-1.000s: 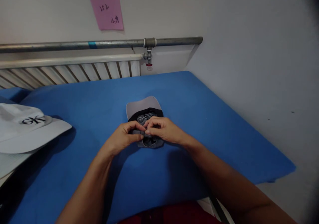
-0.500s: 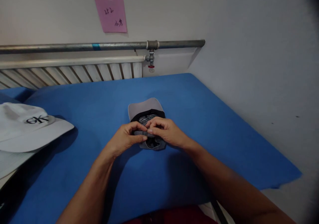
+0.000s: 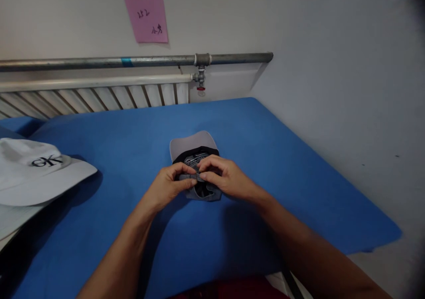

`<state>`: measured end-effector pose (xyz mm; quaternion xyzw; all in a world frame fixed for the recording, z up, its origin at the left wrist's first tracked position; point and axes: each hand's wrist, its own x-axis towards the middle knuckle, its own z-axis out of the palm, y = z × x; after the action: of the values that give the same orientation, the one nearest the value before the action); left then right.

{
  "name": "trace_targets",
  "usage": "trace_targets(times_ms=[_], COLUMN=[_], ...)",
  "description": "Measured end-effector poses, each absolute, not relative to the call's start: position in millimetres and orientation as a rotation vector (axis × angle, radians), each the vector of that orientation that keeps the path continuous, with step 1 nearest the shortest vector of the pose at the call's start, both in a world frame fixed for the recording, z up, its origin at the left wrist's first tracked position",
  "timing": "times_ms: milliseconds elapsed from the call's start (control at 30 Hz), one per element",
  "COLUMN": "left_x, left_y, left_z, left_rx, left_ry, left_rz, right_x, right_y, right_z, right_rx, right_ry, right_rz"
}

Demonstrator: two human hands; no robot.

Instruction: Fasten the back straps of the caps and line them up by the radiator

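Head view only.

Sitting mid-table on the blue cover (image 3: 109,139): small grey cap (image 3: 195,157), upside down, brim (image 3: 191,140) pointing away toward the wall, dark lining facing up. Rear strap (image 3: 192,177) lying across the near end of the cap, right under the fingertips.

Left hand (image 3: 168,186) coming in from lower left, thumb and forefinger pressed together on the strap's left part. Pinching, not loose.

Right hand (image 3: 224,177) coming in from lower right, fingers curled over the cap's back edge, thumb and forefinger closed on the strap's right part. Fingertips of both hands meeting at the strap's middle, touching or nearly so; exact contact too small to tell. Buckle or fastener detail hidden under the fingers.

Both forearms hanging above the near part of the cover. Cap itself resting on the cover, not lifted.

Lying at far left, well apart from the hands: white cap (image 3: 36,170) with a dark logo, brim pointing right, on top of more white fabric at the frame edge.

Running behind the table: white radiator (image 3: 96,96) along the wall, grey pipe (image 3: 99,62) above it with a red-handled valve (image 3: 199,86) near the radiator's right end. Stuck on the wall above the pipe: pink note (image 3: 145,15) with handwriting, not legible.
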<state>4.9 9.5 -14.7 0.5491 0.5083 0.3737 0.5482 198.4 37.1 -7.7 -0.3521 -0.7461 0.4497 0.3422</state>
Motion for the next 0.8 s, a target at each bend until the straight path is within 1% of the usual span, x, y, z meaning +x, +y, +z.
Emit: trace_targets(times_ms=[533, 667, 800], left_x=[8, 8, 7], left_y=[9, 9, 9], left_z=[-17, -18, -18], left_rx=[1.362, 1.38, 1.385], left_ry=[1.264, 1.26, 1.267], left_rz=[0.926, 0.914, 0.888], right_x=[195, 196, 196], right_y=[38, 38, 38], right_z=[-18, -16, -16], right_rx=[-0.979, -0.935, -1.0], right_ry=[-1.867, -1.894, -1.845], right_rz=[1.192, 1.312, 1.373])
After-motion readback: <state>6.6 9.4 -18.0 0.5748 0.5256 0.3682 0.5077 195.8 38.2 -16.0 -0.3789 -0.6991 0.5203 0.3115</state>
